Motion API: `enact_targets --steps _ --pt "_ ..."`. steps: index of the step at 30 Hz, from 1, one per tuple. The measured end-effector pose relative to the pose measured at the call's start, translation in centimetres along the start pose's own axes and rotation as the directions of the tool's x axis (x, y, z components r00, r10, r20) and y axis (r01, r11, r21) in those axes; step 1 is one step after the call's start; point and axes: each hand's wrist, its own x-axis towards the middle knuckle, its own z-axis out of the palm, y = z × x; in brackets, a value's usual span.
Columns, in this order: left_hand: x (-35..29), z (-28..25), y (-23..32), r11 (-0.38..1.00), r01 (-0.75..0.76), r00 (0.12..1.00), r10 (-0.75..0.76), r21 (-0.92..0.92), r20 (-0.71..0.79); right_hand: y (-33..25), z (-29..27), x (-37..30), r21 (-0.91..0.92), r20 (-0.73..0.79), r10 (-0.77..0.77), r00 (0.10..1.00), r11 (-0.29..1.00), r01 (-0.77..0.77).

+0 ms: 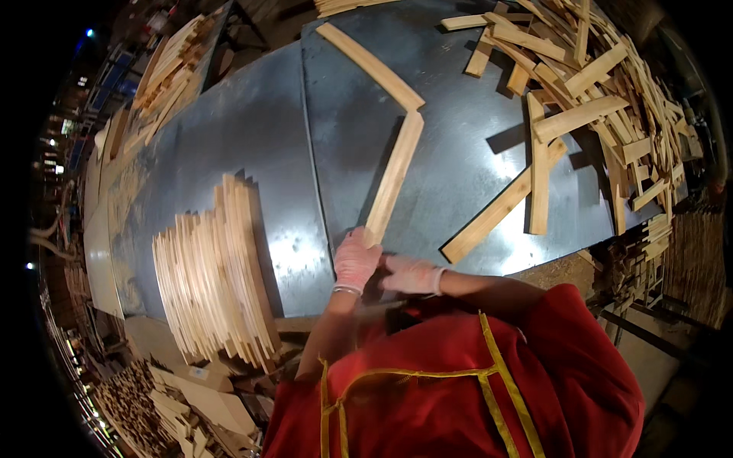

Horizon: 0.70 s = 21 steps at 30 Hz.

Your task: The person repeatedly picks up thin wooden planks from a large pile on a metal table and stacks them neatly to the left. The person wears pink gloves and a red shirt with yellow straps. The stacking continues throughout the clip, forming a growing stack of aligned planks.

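My left hand (pixel 356 262), in a pale pinkish glove, is closed round the near end of a wooden slat (pixel 395 175). The slat tilts away from me to the right above the grey metal tabletop (pixel 458 168). Its far end meets a second slat (pixel 370 63), which angles off to the far left. Just right of my left hand is my gloved right hand (pixel 412 275), close to the slat's near end. Blur and the left hand hide its fingertips, so whether it holds anything is unclear.
A row of slats (pixel 210 278) lies side by side at the left. Loose slats heap (pixel 580 84) at the far right, with two crossed slats (pixel 508 202) nearer me. More slats (pixel 172 65) lie at the far left. A seam (pixel 311 137) crosses the tabletop.
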Motion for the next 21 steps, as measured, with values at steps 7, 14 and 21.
enact_targets --steps 7,14,21 --pt "-9.4 -4.9 -18.2 0.891 0.187 0.869 0.045 0.413 -0.492 9.8 -3.5 -7.5 0.533 -0.586 0.185 0.789 0.821 0.203" --pt "-7.4 -7.4 -23.9 0.698 0.502 0.754 -0.063 0.511 -0.654 18.4 -22.4 -16.1 0.395 -0.912 0.409 0.025 0.861 0.320" --pt "2.9 0.8 0.7 0.861 -0.248 0.873 0.398 0.444 -0.284 22.8 -28.4 -11.9 0.369 -0.928 0.364 -0.075 0.927 -0.063"
